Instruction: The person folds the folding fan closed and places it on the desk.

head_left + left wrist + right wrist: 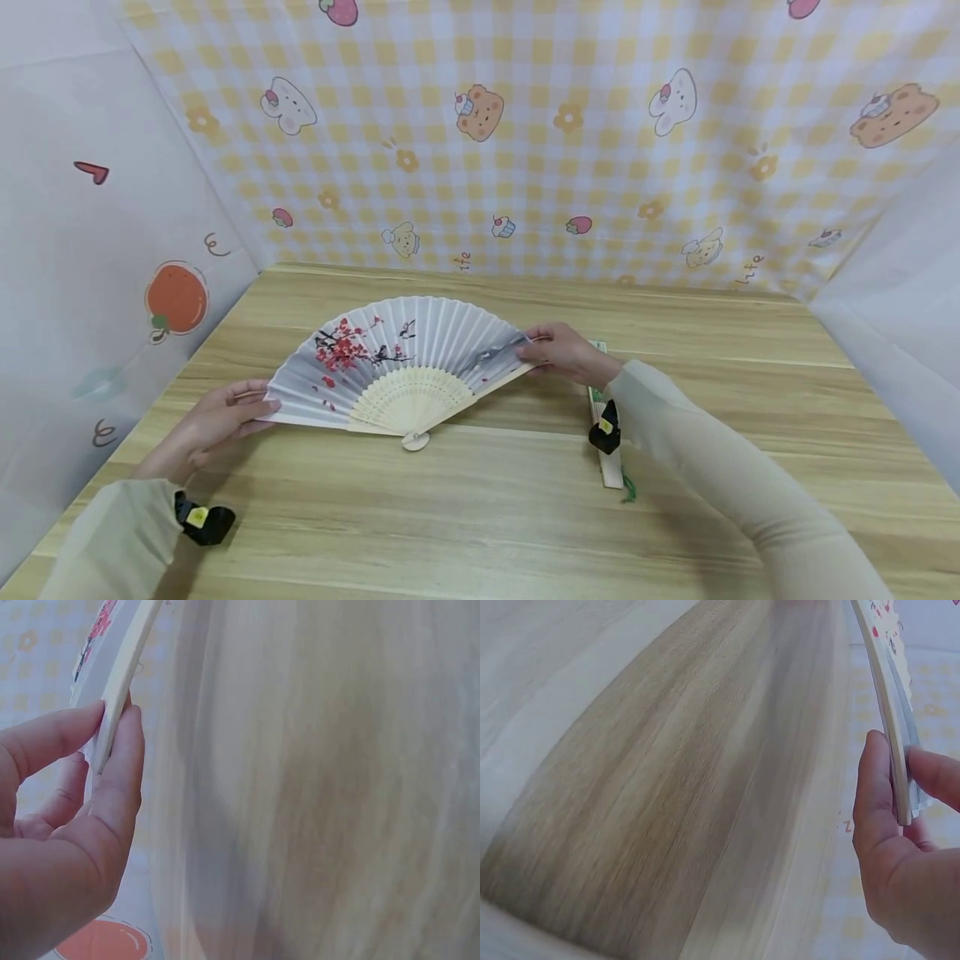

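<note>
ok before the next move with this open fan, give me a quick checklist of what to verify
1. Left hand on one end of the open fan: ok, thumb and fingers pinch it.
2. Right hand on the other end: ok, pinched likewise.
3. Open fan spread: ok, its blossom print shows.
4. Folded fan apart from the open fan: ok.
5. Folded fan fully visible: not ok, the black wrist strap hides part.
6. Open fan's base off the table: cannot tell.
</note>
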A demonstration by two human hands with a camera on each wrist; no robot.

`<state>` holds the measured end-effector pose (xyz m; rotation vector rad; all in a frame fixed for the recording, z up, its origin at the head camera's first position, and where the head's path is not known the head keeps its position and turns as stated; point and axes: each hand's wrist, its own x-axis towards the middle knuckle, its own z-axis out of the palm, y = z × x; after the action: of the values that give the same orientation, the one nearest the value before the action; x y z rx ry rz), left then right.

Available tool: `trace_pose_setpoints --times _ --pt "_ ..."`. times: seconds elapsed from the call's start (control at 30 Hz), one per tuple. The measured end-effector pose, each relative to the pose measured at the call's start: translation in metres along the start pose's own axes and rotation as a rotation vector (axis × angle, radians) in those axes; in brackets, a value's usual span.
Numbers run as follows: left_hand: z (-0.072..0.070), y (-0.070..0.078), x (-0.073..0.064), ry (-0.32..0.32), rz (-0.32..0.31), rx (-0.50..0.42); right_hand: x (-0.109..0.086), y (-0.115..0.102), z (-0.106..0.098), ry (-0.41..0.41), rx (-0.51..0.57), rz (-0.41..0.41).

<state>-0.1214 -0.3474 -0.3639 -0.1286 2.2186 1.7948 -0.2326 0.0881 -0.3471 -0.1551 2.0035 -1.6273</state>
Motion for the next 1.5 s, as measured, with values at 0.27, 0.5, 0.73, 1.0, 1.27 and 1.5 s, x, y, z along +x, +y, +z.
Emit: trace_pose_setpoints --times 0.27,0.5,0.73,1.0,1.27,1.5 --pt "0.004 0.001 -0.001 -0.031 0.068 -0.150 -0.008 0.003 -0.007 -0.016 0.007 -0.048" --pt "0.009 0.006 0.000 0.006 0.054 -0.090 -0.016 0.003 -0.011 -0.014 -0.031 -0.076" --pt "0.017 0.012 0.002 0.031 0.029 0.007 -0.024 0.006 -0.015 -0.014 -0.011 -0.080" --pt "0.023 0.014 0.002 0.016 0.035 -0.037 -0.031 0.010 -0.022 -0.003 0.027 -0.101" --pt "0.029 0.019 0.003 0.000 0.042 -0.033 -0.040 0.012 -0.031 -0.002 0.103 -0.109" --pt "0.034 0.023 0.007 -0.021 0.043 -0.079 -0.048 0.010 -0.038 0.015 0.171 -0.073"
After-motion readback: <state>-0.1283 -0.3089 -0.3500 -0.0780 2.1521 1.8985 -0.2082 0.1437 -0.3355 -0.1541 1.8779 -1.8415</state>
